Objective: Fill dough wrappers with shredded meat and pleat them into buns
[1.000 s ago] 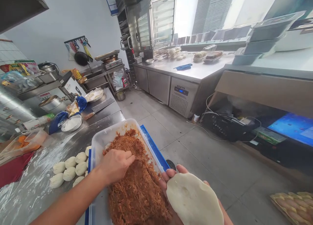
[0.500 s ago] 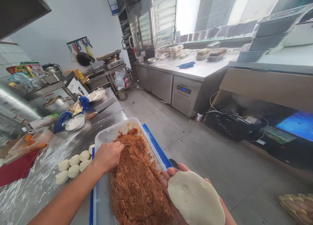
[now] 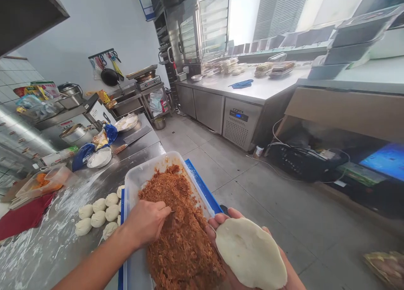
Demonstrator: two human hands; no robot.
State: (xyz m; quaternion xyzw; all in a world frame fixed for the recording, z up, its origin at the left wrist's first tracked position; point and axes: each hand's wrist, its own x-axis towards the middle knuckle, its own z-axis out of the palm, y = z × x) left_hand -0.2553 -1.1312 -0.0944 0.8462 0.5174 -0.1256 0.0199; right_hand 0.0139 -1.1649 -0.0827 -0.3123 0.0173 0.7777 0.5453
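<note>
My left hand [image 3: 150, 222] is closed over the reddish-brown minced filling [image 3: 179, 248], gripping a thin metal tool [image 3: 172, 211] that is mostly hidden by the fingers. The filling lies heaped in a translucent plastic tub [image 3: 139, 163]. On my upturned right hand [image 3: 221, 219], just right of the tub, rests a flat oval dough wrapper [image 3: 251, 252]; fingertips show along its far edge and its face is bare. Several pleated buns [image 3: 98, 218] stand in rows on the floured table, left of the tub.
Blue edging [image 3: 203, 185] runs beside the tub. Farther along the steel table [image 3: 139, 155] lie a cleaver [image 3: 134, 139] and a bowl of white powder [image 3: 99, 157]. A red cloth [image 3: 27, 216] is at the left. Across the tiled floor stands a steel counter [image 3: 214, 86].
My left hand has moved nearer and slightly right over the filling, still closed on the tool. The dough wrapper stays on my right hand, nearly in place. The view has shifted slightly.
</note>
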